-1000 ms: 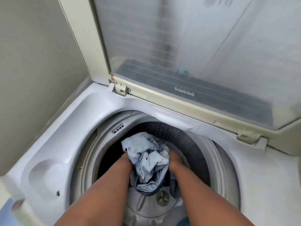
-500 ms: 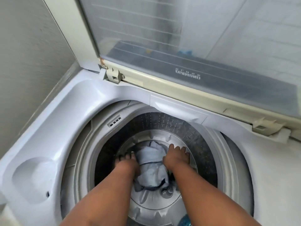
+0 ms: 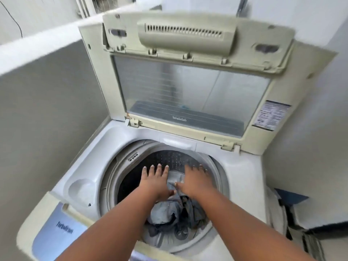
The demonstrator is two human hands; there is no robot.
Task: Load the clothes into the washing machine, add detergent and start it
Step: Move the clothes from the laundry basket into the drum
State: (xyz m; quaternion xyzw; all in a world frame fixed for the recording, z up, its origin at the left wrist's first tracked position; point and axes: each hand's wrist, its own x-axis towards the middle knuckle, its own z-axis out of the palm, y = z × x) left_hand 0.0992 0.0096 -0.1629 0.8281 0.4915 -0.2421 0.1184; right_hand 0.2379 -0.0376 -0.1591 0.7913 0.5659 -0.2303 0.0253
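1. Around both hands stands the washing machine (image 3: 90,166), its lid (image 3: 188,81) raised upright on the far side of them and its control panel (image 3: 56,230) on the near side, by the left forearm.
2. Beneath the hands opens the drum (image 3: 169,159); both forearms reach over its near rim.
3. Below and nearer than the palms lies the clothes bundle (image 3: 165,211), pale blue and crumpled, on the drum floor.
4. Left hand (image 3: 154,183): released, fingers spread and straight, holding nothing.
5. Right hand (image 3: 194,181): released, fingers extended, blurred; its thumb side is just above the fabric, and contact cannot be confirmed.
6. Assessment: the bundle sits between the wrists, roughly equally near either hand. No detergent is visible, so dosing appears to be the next step.
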